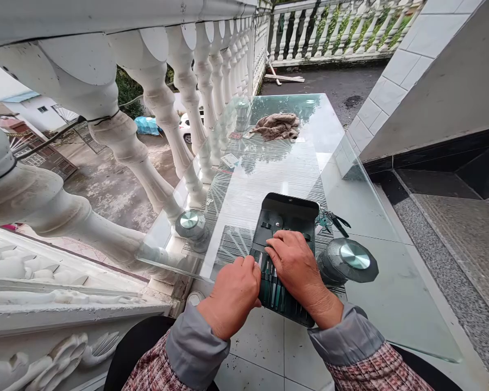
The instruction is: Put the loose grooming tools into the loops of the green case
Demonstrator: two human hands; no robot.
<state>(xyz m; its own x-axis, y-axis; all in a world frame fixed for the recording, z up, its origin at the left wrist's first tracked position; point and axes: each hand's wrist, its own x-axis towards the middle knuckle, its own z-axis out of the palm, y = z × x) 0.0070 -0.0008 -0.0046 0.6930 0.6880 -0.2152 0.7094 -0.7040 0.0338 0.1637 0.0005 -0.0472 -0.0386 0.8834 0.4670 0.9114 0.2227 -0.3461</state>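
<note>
An unfolded black tool case (287,209) lies at the near edge of the glass table, its flap pointing away from me. Slim metal tools (275,293) stand side by side in its slots. My left hand (238,290) is closed around the case's left edge. Across the middle of the case reaches my right hand (295,266), fingers curled down over the tool tops; what they pinch, if anything, is hidden under them. Just right of the case lies a pair of dark-handled nippers (336,221) on the glass.
The glass table top (375,304) rests on round faceted supports, one (350,258) beside my right hand. A crumpled brown cloth (279,126) and a small card (230,160) lie farther back. White balusters (126,136) line the left; stone steps (452,217) rise at right.
</note>
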